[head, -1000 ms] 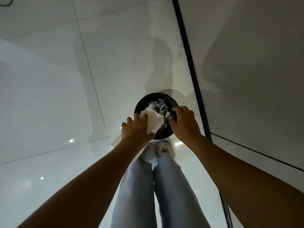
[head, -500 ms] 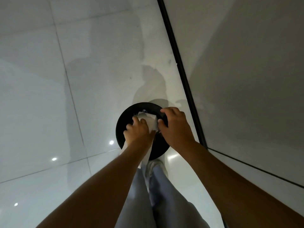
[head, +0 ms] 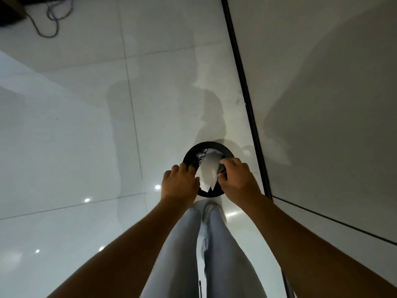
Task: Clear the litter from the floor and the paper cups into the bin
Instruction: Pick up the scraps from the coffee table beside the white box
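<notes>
Person stands over the round black plastic bin [head: 189, 157], which sits on the glossy white tiled floor [head: 75, 136] just beside the dark strip along the grey wall [head: 322, 93]. Both arms reach straight down. A crumpled sheet of white paper [head: 208, 172] now hangs point-down between the two hands, its lower tip over the near rim of the bin and its upper part over the opening; half a second ago it was bunched tight under the left fingers, and a second ago it was a flatter slab held higher up, so it has been drawn out and lowered toward the mouth. Left hand [head: 180, 182] sits at the paper's left edge with fingers curled over the near-left rim; whether it is pinching the sheet or only resting against it, I cannot tell. Right hand [head: 237, 180] has its fingers curled around the paper's right edge, grasping it. Crinkled silvery litter [head: 202, 155] already lies inside the bin, behind the sheet. My reading: this piece is about to go in, needing only a push down and a letting go. No paper cups in sight; a dark cable [head: 48, 20] loops on the floor far off.
</notes>
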